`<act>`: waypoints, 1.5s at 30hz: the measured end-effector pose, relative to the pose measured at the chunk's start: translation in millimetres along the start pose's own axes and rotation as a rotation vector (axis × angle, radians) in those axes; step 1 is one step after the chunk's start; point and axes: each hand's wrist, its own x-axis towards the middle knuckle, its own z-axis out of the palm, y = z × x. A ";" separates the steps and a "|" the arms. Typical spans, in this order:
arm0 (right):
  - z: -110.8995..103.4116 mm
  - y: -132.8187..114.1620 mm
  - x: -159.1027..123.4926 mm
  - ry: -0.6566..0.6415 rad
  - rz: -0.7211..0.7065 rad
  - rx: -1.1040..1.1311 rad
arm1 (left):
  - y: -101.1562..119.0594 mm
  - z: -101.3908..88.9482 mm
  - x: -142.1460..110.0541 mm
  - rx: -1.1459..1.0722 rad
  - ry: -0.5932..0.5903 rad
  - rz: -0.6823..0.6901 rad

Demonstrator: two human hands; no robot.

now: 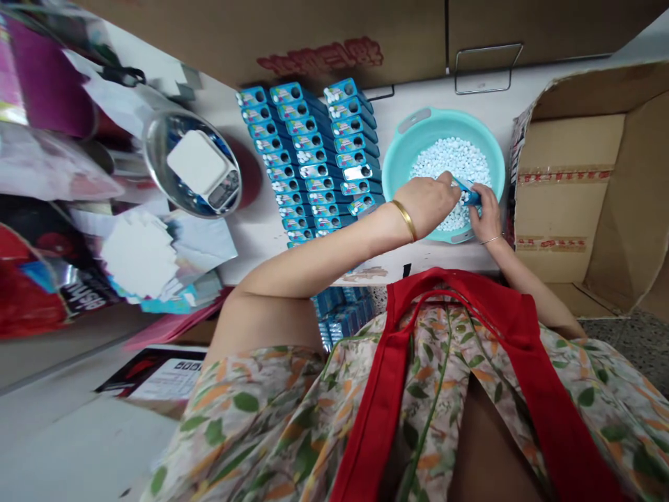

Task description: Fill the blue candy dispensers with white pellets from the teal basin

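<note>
A small blue printed box point(472, 197) is held tilted over a turquoise basin point(393, 164) that contains a heap of small white mint-like pellets point(454, 153). My right hand point(487, 215) grips its right end, fingers wrapped round it. At the other end my left hand point(431, 202), with a gold bangle on the wrist, is closed with fingertips against the box. What those fingers pinch, if anything, is hidden. A few white pellets show at the box's top. Left of the basin, blue boxes with round holes in their ends point(306, 143) stand in three columns.
Behind is a large cardboard carton point(334, 28); an open carton point(567, 181) is at the right. To the left, a metal bowl point(151, 164) carries a white scale point(198, 164), near stacked white cards point(139, 254). Wrapped blue packs point(342, 321) lie below the table edge.
</note>
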 end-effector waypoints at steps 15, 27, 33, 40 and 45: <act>-16.6 13.4 8.3 0.129 0.105 0.034 | -73.0 167.9 96.2 -0.185 -0.022 -0.172; -17.8 32.3 18.4 0.158 0.076 0.088 | -78.3 148.3 41.7 -0.557 0.096 0.103; -17.2 11.2 18.3 0.050 0.080 0.013 | -87.9 70.2 1.4 -0.375 0.173 0.127; -0.8 0.5 12.1 -0.002 0.003 -0.001 | -28.4 12.5 1.5 -0.002 0.086 -0.019; 5.5 -0.9 9.7 -0.031 0.013 0.020 | 11.8 -2.0 -5.6 0.044 0.125 -0.019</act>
